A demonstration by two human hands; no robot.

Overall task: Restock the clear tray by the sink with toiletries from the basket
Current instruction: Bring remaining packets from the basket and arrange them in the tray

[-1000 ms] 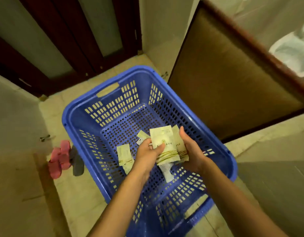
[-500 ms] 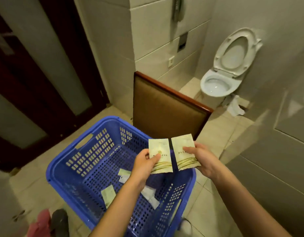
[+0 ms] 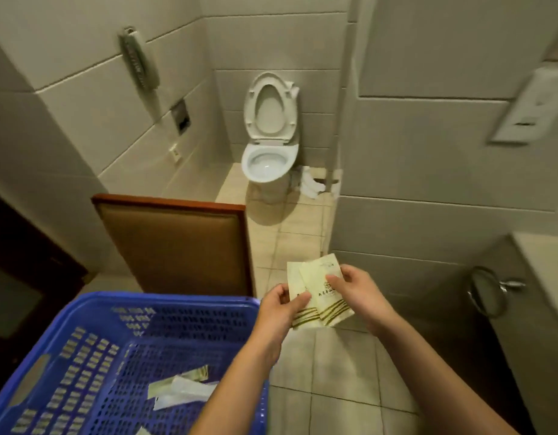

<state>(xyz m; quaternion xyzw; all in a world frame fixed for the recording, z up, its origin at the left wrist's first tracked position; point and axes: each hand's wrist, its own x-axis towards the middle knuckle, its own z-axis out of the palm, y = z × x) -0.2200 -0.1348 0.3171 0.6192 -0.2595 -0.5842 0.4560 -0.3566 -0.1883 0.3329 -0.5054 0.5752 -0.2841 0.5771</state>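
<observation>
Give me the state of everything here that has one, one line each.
packets: two, overlapping, held over the floor tiles.
left hand: pinches the packets' left edge.
right hand: pinches the front packet.
basket: holds a few spare packets.
toilet: seat and lid raised.
handset: hung on the wall.

Dim warm indoor light, soft shadows, motion blur, wide-angle bending at edges
</observation>
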